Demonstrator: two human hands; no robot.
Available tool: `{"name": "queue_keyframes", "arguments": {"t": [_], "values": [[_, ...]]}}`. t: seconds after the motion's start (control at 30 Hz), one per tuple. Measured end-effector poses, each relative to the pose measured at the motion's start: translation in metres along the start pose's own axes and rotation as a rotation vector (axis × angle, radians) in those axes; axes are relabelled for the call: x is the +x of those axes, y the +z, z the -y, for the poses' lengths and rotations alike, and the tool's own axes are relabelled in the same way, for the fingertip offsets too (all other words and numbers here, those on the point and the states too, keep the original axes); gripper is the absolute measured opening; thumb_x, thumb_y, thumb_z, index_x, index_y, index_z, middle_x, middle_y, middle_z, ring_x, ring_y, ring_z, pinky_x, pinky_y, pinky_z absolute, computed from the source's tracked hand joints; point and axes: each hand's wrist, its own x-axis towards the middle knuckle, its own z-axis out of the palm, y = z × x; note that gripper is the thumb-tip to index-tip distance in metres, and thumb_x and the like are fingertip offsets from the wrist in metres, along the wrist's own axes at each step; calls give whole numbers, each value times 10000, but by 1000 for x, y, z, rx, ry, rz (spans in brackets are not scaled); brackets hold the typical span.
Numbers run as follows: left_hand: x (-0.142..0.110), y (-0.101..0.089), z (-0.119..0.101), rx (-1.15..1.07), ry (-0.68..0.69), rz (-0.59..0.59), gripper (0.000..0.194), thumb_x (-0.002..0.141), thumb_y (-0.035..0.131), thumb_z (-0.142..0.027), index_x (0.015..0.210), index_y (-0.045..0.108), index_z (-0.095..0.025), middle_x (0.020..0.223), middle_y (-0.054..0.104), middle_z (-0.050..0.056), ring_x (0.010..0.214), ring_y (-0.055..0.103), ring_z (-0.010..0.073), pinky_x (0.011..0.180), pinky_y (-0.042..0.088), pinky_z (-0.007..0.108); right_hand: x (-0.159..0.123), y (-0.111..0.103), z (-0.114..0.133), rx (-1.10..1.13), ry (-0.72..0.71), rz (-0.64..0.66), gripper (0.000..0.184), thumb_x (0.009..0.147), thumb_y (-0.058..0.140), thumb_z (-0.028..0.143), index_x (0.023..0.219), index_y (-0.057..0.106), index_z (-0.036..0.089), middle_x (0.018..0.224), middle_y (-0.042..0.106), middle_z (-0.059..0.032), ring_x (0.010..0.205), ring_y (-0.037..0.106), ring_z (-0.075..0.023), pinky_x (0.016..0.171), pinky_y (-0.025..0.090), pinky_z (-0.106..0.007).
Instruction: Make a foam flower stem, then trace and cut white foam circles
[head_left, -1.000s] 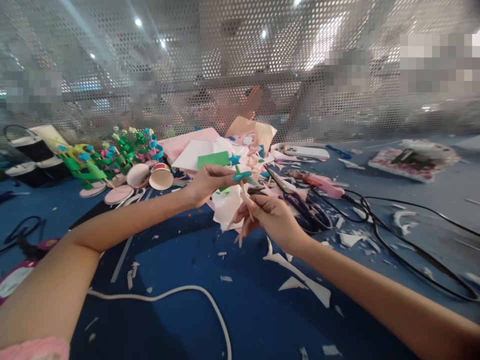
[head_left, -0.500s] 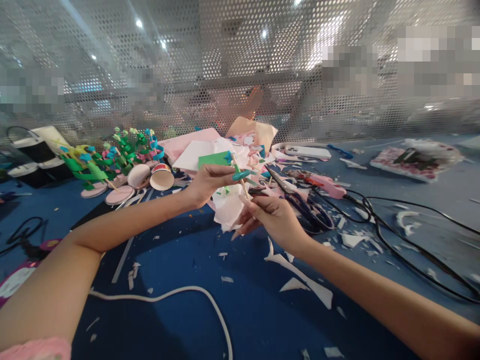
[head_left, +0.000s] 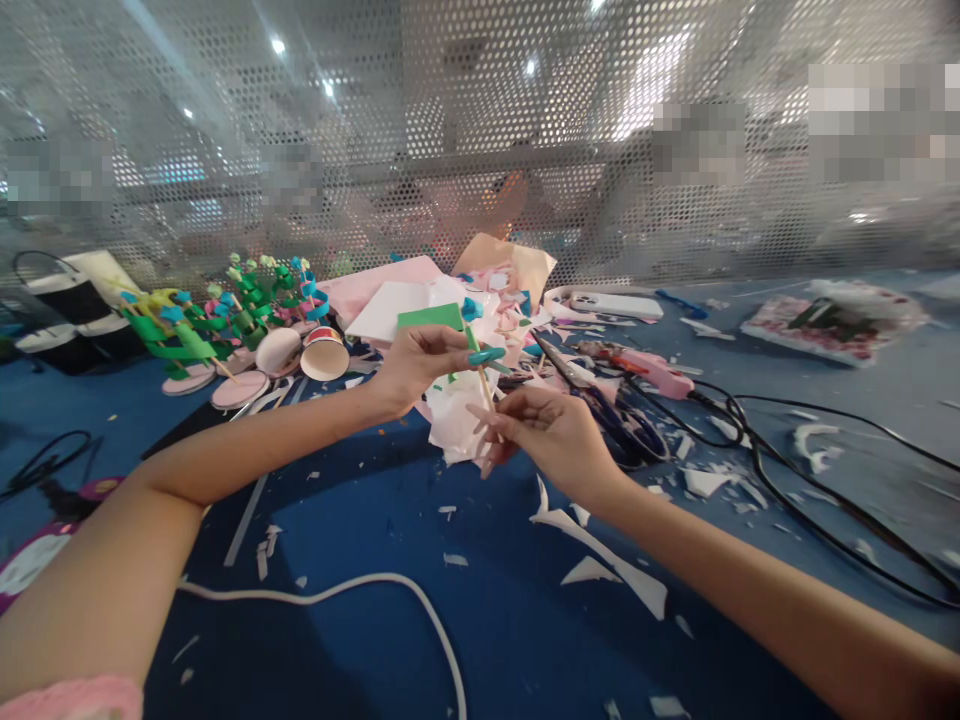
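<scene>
My left hand (head_left: pixel 420 368) pinches the upper part of a thin wooden stick (head_left: pixel 487 390). A green paper strip runs along the stick's top, with a blue paper piece (head_left: pixel 472 308) at its tip. A pointed teal piece (head_left: pixel 487 357) shows at my left fingertips; whether it is paper or a nail I cannot tell. My right hand (head_left: pixel 551 430) has its thumb and fingers closed around the stick's lower end. Behind my left hand lies green paper (head_left: pixel 431 318), and crumpled white paper (head_left: pixel 454 425) lies beneath the stick.
Scissors (head_left: pixel 611 410) and a pink glue gun (head_left: pixel 656 372) lie to the right, with black cables (head_left: pixel 757 450) beyond. Green paper plants (head_left: pixel 247 310) on round bases and a paper cup (head_left: pixel 325 355) stand left. A white cable (head_left: pixel 375 578) crosses the front; scraps are scattered around.
My right fingers have shifted on the stick's lower end and curled differently. The stick and its blue tip have turned slightly and moved a little to the right. My left hand keeps its pinch.
</scene>
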Motion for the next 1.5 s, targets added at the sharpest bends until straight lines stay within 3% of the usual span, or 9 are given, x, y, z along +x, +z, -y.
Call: {"name": "queue_keyframes", "arguments": {"t": [0.23, 0.53, 0.67, 0.77, 0.93, 1.03, 1.13, 1.37, 1.5], "values": [[2, -3, -1, 73, 17, 95, 292, 489, 821, -363, 667, 716, -156, 624, 684, 8, 587, 594, 78, 614, 481, 215, -1, -1, 2, -61, -25, 56, 452, 619, 675, 576, 631, 542, 145, 463, 561, 27, 332, 496, -63, 303, 387, -164], [3, -5, -5, 162, 61, 33, 255, 494, 819, -351, 568, 687, -146, 572, 660, -3, 531, 557, 65, 572, 458, 212, 0, -3, -3, -125, -72, 30, 432, 657, 636, 581, 689, 540, 161, 534, 557, 25, 384, 496, -71, 337, 415, -193], [2, -3, -4, 124, 45, -3, 278, 449, 834, -338, 570, 677, -143, 557, 651, -15, 529, 570, 70, 557, 461, 212, -2, -1, -5, -165, -82, -42, 396, 559, 760, 479, 662, 526, 176, 524, 554, 33, 408, 511, -85, 363, 441, -204], [2, -1, -4, 87, 60, 8, 268, 434, 843, -305, 542, 661, -141, 552, 649, -20, 534, 569, 65, 554, 458, 204, -3, 0, -1, -162, -29, -83, 408, 565, 747, 508, 588, 522, 168, 451, 544, 22, 362, 524, -104, 349, 443, -215], [-1, 0, -3, 74, 45, 52, 286, 423, 846, -334, 591, 696, -158, 609, 675, -3, 607, 607, 102, 639, 497, 253, -4, 1, 6, -126, 15, 27, 469, 628, 660, 592, 600, 598, 128, 509, 614, -33, 390, 588, -122, 395, 487, -216], [-4, 1, -3, 74, 17, 120, 274, 474, 832, -337, 672, 727, -178, 702, 705, 18, 721, 644, 139, 739, 514, 288, -4, 1, 6, -88, 27, 145, 488, 646, 621, 621, 613, 589, 135, 496, 608, -17, 335, 533, -88, 342, 442, -193], [-6, 2, -4, 39, 18, 143, 240, 489, 829, -327, 659, 728, -191, 712, 711, 14, 706, 647, 129, 739, 517, 280, -3, 1, 5, -32, 79, 207, 487, 628, 629, 626, 626, 577, 142, 500, 607, -4, 333, 533, -89, 340, 449, -198], [-3, 0, -3, 51, 7, 60, 265, 405, 856, -288, 576, 697, -161, 648, 696, 8, 634, 635, 117, 631, 501, 243, -1, 0, 1, -83, 19, -18, 402, 508, 784, 480, 578, 548, 162, 480, 607, 5, 392, 578, -127, 409, 509, -236], [-3, 0, 0, 11, -23, 96, 276, 423, 849, -328, 572, 689, -159, 615, 681, 1, 602, 627, 104, 632, 500, 240, -3, 0, 5, -128, 33, 87, 461, 610, 669, 592, 566, 584, 141, 489, 613, -21, 373, 561, -105, 399, 483, -216]]}}
